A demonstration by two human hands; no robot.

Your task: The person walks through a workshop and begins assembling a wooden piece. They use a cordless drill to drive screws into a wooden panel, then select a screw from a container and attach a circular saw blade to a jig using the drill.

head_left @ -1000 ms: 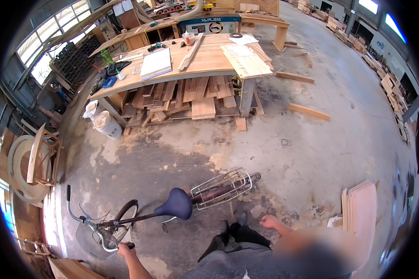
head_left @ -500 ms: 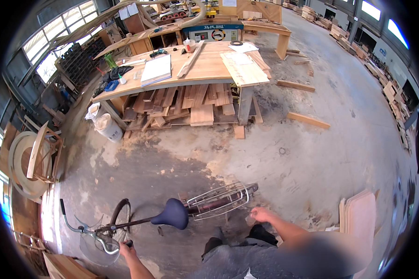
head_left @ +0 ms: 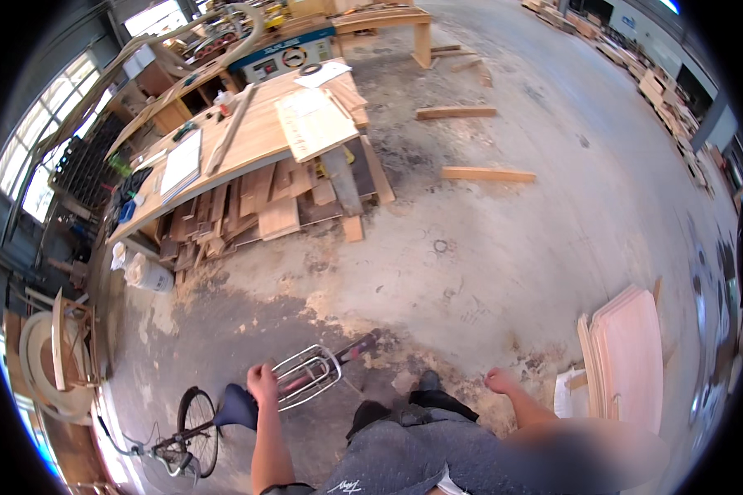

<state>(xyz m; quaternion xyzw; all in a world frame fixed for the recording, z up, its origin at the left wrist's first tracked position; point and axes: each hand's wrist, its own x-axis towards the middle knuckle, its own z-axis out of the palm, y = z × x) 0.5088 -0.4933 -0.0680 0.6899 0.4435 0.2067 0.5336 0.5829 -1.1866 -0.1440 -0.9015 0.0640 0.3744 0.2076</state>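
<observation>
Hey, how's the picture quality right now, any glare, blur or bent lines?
Head view: the windows at left look washed out, and a bright strip of light lies near the front of the bicycle; head view again: a smooth blur covers a patch at lower right, beyond the right forearm, and the fisheye image fades to black at its rim.
</observation>
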